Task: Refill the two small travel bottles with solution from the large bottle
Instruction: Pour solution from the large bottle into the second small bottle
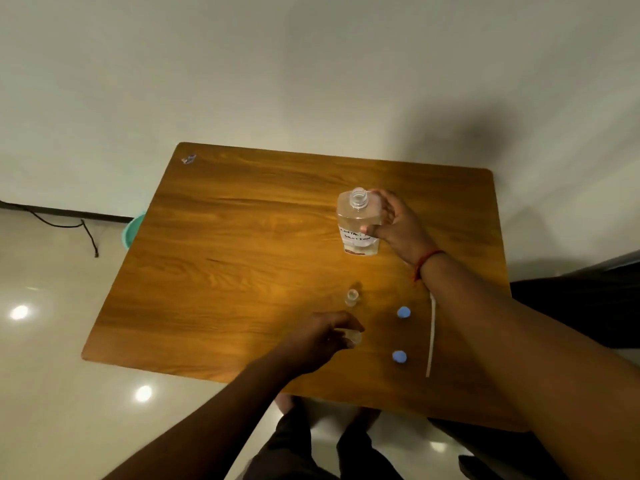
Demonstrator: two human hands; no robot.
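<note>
Large bottle (358, 223): clear, uncapped, hand-lettered white label, upright on the wooden worktop (242, 258), in its far right part. Right hand (398, 225) grips it from the right side; fingers wrapped round the body, thumb across the label. A red thread sits on that wrist.

First small travel bottle (352, 297): clear, open neck, standing free on the worktop nearer the person than the large bottle, well apart from it.

Second small travel bottle (353, 337): nearer still than the first, held by the left hand (325, 336); fingers curled round it, mostly hiding it. Cannot tell if its base touches the worktop.

Two blue caps (403, 312) (399, 356): lying on the worktop right of the small bottles, apart from each other.

Thin white strip (431, 337): lying on the worktop just right of the caps.
</note>
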